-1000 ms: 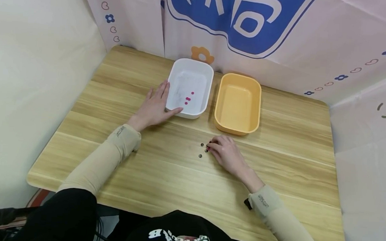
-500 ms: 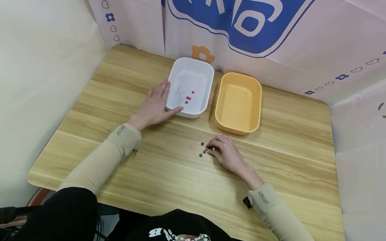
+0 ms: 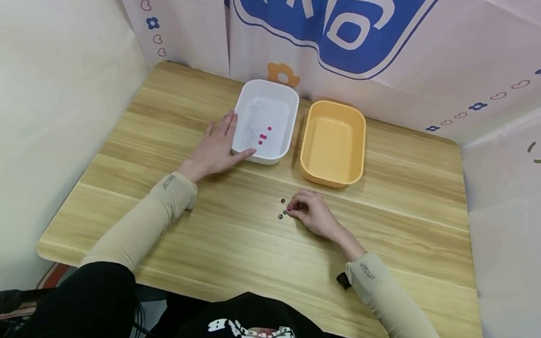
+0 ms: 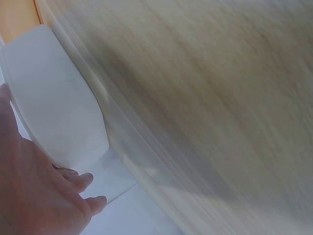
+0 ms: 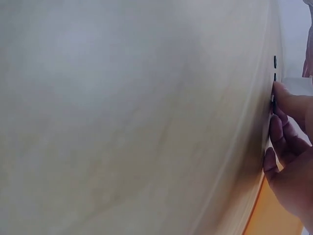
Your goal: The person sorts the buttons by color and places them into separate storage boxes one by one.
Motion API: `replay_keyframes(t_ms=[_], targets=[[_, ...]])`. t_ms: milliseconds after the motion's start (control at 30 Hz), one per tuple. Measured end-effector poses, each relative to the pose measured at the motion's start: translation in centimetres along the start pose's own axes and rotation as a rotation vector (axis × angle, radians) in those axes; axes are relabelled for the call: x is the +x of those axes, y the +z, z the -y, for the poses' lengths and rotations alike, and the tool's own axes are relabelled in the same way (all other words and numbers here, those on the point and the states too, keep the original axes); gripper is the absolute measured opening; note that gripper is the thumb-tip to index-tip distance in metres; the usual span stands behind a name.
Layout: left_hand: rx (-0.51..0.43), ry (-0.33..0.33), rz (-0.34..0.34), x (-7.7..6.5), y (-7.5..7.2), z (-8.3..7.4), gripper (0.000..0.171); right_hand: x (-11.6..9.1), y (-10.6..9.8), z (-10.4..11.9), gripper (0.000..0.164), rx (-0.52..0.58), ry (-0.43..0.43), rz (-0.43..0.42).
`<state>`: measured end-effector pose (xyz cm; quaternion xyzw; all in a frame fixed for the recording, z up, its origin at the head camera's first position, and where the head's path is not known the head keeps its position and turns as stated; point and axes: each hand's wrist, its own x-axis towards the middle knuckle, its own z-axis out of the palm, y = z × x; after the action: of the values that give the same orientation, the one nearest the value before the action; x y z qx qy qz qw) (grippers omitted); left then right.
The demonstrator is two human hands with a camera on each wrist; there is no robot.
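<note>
My left hand (image 3: 212, 150) rests at the near left corner of a white container (image 3: 294, 121), its fingers straight along the left side and its thumb across the front rim. Several small round pink pieces (image 3: 262, 136) lie inside the container. On the table my right hand (image 3: 314, 212) has its fingers curled, with thumb and index fingertips pinching what looks like a small pink piece, mostly hidden. Beside those fingertips lie small dark round pieces (image 3: 280, 216). In the right wrist view a dark piece (image 5: 275, 61) lies just beyond the thumb; another dark spot shows near the fingertips.
A yellow container (image 3: 331, 176) stands to the right of the white one, beyond my right hand. Both sit on a wooden table (image 3: 227, 250) near its back edge. A printed cloth (image 3: 333, 84) hangs behind it, and pale cloth walls stand at both sides.
My right fingertips have shifted slightly left and nearer to me among the dark pieces. The left hand and both containers keep their places.
</note>
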<state>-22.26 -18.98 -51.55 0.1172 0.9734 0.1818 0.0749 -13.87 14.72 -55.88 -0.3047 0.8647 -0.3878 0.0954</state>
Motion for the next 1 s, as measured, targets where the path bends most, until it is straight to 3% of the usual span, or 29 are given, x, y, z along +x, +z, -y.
replay_keyframes(t_ms=[400,700,1000], targets=[[-0.011,0.005,0.001,0.1,0.2,0.1,0.122,-0.1,-0.3,0.7,0.015,0.111,0.137,-0.072],[-0.008,0.003,-0.001,0.1,0.1,0.1,0.121,0.0,-0.6,1.2,0.018,0.287,0.186,-0.171],[0.001,0.007,-0.002,0.1,0.1,0.1,0.122,0.5,-0.9,2.5,0.020,0.332,0.207,-0.149]])
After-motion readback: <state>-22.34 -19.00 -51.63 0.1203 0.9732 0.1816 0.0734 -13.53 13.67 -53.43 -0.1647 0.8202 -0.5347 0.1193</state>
